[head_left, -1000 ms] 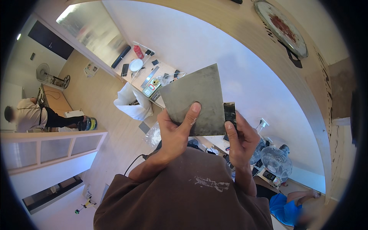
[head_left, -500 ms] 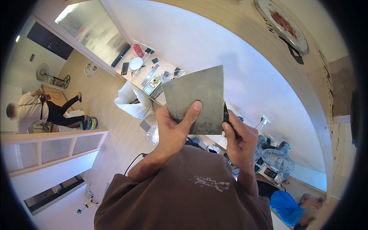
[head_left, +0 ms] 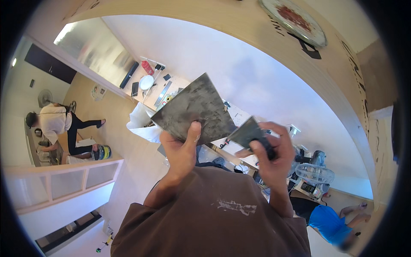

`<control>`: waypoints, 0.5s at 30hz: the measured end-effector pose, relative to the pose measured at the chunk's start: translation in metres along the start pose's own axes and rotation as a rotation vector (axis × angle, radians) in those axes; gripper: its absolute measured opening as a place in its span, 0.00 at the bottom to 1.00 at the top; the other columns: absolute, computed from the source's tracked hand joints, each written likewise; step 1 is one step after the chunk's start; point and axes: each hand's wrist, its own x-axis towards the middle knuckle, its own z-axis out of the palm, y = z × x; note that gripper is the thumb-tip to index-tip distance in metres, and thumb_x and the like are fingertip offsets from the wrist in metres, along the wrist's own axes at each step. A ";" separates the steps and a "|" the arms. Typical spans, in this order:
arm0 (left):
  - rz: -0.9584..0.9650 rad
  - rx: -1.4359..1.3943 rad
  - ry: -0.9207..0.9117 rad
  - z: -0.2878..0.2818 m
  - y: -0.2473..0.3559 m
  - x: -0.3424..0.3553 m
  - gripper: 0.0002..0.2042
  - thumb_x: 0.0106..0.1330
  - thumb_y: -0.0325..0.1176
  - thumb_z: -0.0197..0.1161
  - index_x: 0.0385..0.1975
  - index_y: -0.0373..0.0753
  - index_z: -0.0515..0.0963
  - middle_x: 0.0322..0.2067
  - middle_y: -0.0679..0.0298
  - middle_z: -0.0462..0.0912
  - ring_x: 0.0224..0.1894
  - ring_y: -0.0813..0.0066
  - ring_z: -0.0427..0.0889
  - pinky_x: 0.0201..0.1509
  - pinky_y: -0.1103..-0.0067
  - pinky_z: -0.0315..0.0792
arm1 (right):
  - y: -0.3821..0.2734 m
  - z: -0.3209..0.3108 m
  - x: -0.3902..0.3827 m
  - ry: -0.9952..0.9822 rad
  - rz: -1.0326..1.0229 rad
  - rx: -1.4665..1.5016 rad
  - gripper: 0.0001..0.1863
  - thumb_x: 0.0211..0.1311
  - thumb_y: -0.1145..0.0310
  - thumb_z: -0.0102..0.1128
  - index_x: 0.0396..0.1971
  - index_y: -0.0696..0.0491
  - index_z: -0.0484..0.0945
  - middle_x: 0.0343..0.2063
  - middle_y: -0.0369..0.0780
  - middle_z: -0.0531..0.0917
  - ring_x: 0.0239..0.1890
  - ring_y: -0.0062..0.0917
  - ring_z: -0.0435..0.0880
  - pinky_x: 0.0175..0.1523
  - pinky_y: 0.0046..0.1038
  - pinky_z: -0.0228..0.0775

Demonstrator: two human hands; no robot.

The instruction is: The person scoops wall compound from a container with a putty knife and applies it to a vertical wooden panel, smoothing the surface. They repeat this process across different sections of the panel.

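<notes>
My left hand point(head_left: 180, 150) grips a flat, square grey plate point(head_left: 195, 107) by its near corner, thumb pressed on top. Dark, uneven smears cover the plate's upper face. In my right hand point(head_left: 272, 155) is a small scraper point(head_left: 247, 133) with a dark handle and a flat grey blade. The scraper's blade points left and lies close to the plate's right corner; whether they touch I cannot tell. My fingers wrap round the handle and hide part of it.
Ahead, a long worktop holds a white round dish point(head_left: 146, 82), a red bottle point(head_left: 147, 67) and tools. A white bag point(head_left: 141, 123) stands beside it. Fans point(head_left: 314, 172) are at the right. One co-worker point(head_left: 55, 120) is at the left, another person in blue point(head_left: 329, 222) at lower right.
The plate has turned and tilted, and its smeared face now shows. My right hand has swung its tool out from beside the plate, bringing the scraper's blade into sight. The left co-worker has bent forward.
</notes>
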 end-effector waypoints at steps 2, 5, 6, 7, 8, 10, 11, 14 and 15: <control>0.046 -0.093 0.002 0.003 -0.008 -0.007 0.16 0.68 0.29 0.68 0.51 0.28 0.77 0.48 0.59 0.83 0.47 0.75 0.80 0.55 0.77 0.72 | -0.002 0.010 0.000 0.009 -0.036 -0.054 0.20 0.64 0.82 0.62 0.56 0.63 0.74 0.39 0.44 0.87 0.40 0.23 0.87 0.45 0.20 0.75; 0.110 -0.155 -0.035 0.004 -0.016 -0.019 0.18 0.68 0.28 0.68 0.54 0.27 0.75 0.50 0.57 0.82 0.50 0.73 0.79 0.58 0.75 0.71 | -0.003 0.025 -0.002 0.087 -0.023 0.054 0.17 0.62 0.81 0.67 0.51 0.62 0.79 0.42 0.42 0.86 0.44 0.18 0.83 0.51 0.20 0.73; 0.132 -0.163 -0.053 0.004 -0.017 -0.022 0.19 0.68 0.28 0.68 0.55 0.26 0.75 0.51 0.56 0.81 0.51 0.72 0.78 0.59 0.74 0.71 | -0.001 0.026 -0.002 0.105 -0.040 0.059 0.17 0.61 0.82 0.67 0.51 0.62 0.80 0.43 0.42 0.86 0.44 0.18 0.83 0.51 0.20 0.72; 0.148 -0.149 -0.065 0.006 -0.018 -0.025 0.19 0.68 0.28 0.68 0.55 0.26 0.75 0.51 0.56 0.81 0.52 0.72 0.78 0.59 0.74 0.71 | 0.000 0.026 -0.003 0.124 -0.057 0.064 0.17 0.61 0.82 0.68 0.50 0.62 0.80 0.43 0.42 0.86 0.45 0.18 0.83 0.52 0.20 0.72; 0.167 -0.138 -0.075 0.008 -0.017 -0.027 0.19 0.67 0.28 0.68 0.55 0.25 0.75 0.52 0.55 0.81 0.52 0.72 0.79 0.59 0.74 0.71 | 0.002 0.025 -0.003 0.123 -0.107 0.005 0.18 0.60 0.82 0.68 0.51 0.62 0.80 0.43 0.42 0.86 0.45 0.18 0.83 0.52 0.20 0.72; 0.203 -0.127 -0.078 0.013 -0.015 -0.029 0.20 0.67 0.27 0.68 0.55 0.24 0.74 0.52 0.53 0.81 0.52 0.71 0.79 0.59 0.74 0.71 | -0.001 0.026 -0.004 0.122 -0.155 -0.038 0.18 0.60 0.82 0.68 0.51 0.62 0.80 0.43 0.42 0.86 0.45 0.18 0.83 0.51 0.20 0.73; 0.228 -0.128 -0.069 0.015 -0.014 -0.028 0.21 0.67 0.27 0.69 0.55 0.23 0.74 0.51 0.52 0.82 0.52 0.70 0.80 0.59 0.74 0.72 | -0.006 0.028 -0.002 0.116 -0.159 -0.019 0.17 0.60 0.82 0.68 0.50 0.62 0.81 0.43 0.42 0.86 0.45 0.18 0.83 0.51 0.21 0.73; 0.282 -0.041 -0.071 0.012 -0.009 -0.028 0.21 0.66 0.27 0.69 0.55 0.21 0.74 0.48 0.51 0.83 0.50 0.69 0.82 0.58 0.75 0.73 | -0.006 0.031 -0.001 0.111 -0.230 -0.021 0.17 0.60 0.82 0.68 0.50 0.62 0.81 0.43 0.42 0.86 0.44 0.19 0.83 0.51 0.21 0.73; 0.297 0.004 -0.073 0.009 -0.007 -0.030 0.21 0.66 0.27 0.69 0.55 0.20 0.74 0.47 0.51 0.84 0.49 0.69 0.82 0.57 0.75 0.74 | -0.007 0.030 -0.001 0.110 -0.262 -0.030 0.17 0.60 0.83 0.68 0.49 0.62 0.81 0.43 0.42 0.86 0.44 0.20 0.83 0.51 0.22 0.73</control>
